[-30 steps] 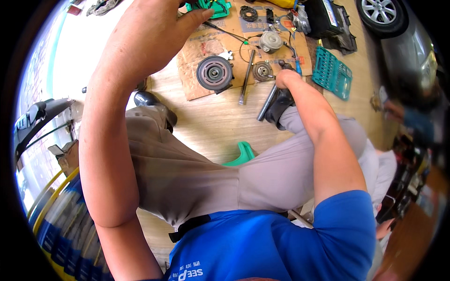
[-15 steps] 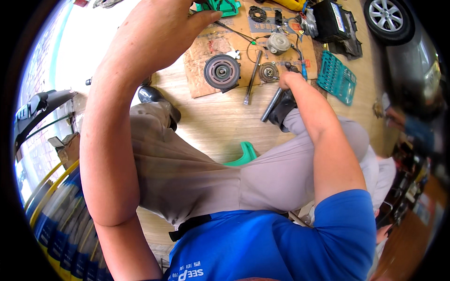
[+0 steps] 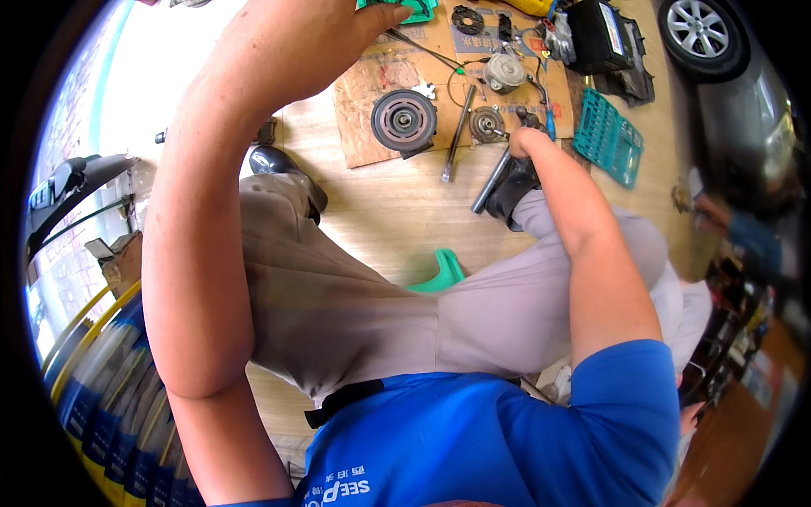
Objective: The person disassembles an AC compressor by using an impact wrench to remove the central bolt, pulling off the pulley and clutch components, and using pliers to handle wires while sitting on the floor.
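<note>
My right hand (image 3: 527, 141) is closed around a dark metal hammer (image 3: 494, 182), close to its head, with the tubular handle slanting down beside my right shoe. Just left of that hand sits a small round metal hub (image 3: 487, 124) on the cardboard (image 3: 359, 144). A long metal bar (image 3: 459, 131) with a flat end lies between the hub and a large round grooved pulley (image 3: 404, 121). At the top edge my left hand (image 3: 325, 38) reaches across, its thumb over a green tray (image 3: 422, 10); the other fingers are hidden or cut off.
A silver cylindrical part (image 3: 504, 74) with cables lies farther back. To the right are a teal tool-case insert (image 3: 608, 139), a black battery (image 3: 597, 38) and a car wheel (image 3: 697, 29). A green plastic stool edge (image 3: 441, 272) shows between my legs. Yellow-blue packages (image 3: 101, 406) stand at left.
The whole view has shifted slightly. My right hand, still on the hammer, has moved a little to the right; my left arm has barely moved.
</note>
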Tool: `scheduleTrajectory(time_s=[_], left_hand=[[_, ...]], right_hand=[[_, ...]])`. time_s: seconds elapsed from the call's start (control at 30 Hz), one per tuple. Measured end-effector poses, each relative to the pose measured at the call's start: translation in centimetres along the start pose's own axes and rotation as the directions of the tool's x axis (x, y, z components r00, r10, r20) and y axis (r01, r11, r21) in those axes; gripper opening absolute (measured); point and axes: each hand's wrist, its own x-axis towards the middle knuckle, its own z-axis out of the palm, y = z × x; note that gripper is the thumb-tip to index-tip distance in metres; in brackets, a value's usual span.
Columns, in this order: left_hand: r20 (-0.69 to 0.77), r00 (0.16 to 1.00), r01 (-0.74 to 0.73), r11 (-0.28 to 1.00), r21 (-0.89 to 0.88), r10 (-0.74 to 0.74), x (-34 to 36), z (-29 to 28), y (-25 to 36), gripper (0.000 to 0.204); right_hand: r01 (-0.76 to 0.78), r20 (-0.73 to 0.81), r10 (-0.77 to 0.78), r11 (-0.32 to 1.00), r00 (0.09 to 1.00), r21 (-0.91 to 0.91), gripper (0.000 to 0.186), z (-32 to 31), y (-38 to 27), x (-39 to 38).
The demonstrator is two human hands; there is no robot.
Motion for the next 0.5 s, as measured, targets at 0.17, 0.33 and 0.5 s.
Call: scheduleTrajectory(time_s=[0.17, 0.33, 0.5], left_hand=[[-0.009, 0.999, 0.041, 0.999, 0.024, -0.041, -0.2, 0.1, 0.8, 0.027], [-0.018, 0.999, -0.035, 0.999, 0.009, 0.036, 0.6, 1.3, 0.1, 0.026], [-0.067, 0.994, -0.079, 0.994, 0.076, 0.084, 0.2, 1.9, 0.7, 0.025]], right_hand=[[0.033, 0.009, -0.033, 0.999, 0.999, 0.031, 0.043, 0.5, 0.5, 0.8], [0.053, -0.049, -0.049, 0.994, 0.998, 0.098, 0.04, 2.6, 2.9, 1.5], [0.006, -0.179, 0.039, 0.969, 0.983, 0.248, 0.035, 2.8, 2.2, -2.4]])
